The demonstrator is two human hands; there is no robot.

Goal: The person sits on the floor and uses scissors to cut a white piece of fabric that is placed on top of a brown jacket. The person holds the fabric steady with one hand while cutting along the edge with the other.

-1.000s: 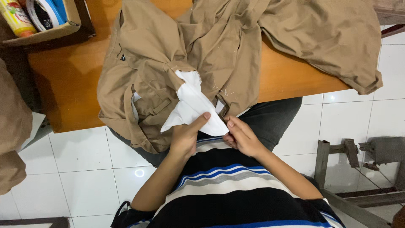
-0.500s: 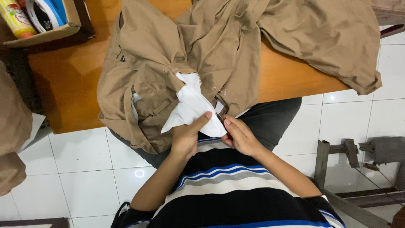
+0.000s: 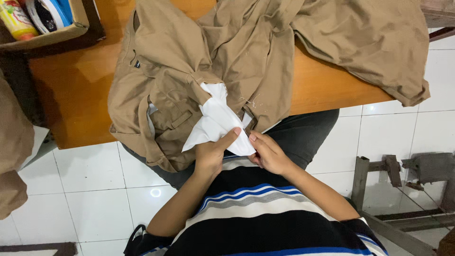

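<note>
In the upper left corner of the frame I see an open cardboard box [image 3: 57,32], brown, cut off by the top edge. Inside it, at far left, a yellow bottle-shaped package [image 3: 16,20] lies tilted, with a coloured label in red and green. Just beside it to the right sits a round white and blue package [image 3: 50,13] with a dark middle. On the tan garment, upper left of centre, I make out a small dark label tab [image 3: 137,64].
</note>
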